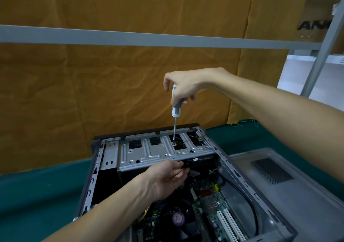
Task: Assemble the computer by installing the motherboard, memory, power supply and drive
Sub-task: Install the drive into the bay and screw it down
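An open computer case lies on its side on the green table. Its silver drive cage spans the far end. My right hand grips a screwdriver with a white-grey handle, held upright, its tip on a screw in the cage's top. My left hand reaches under the cage's near edge and holds the black drive that sits beneath it. The green motherboard with white slots and a fan lies in the case's bottom.
The grey case side panel with a vent grille lies to the right of the case. A brown cloth hangs behind the green table. A grey frame bar crosses above. Cables run along the case's right wall.
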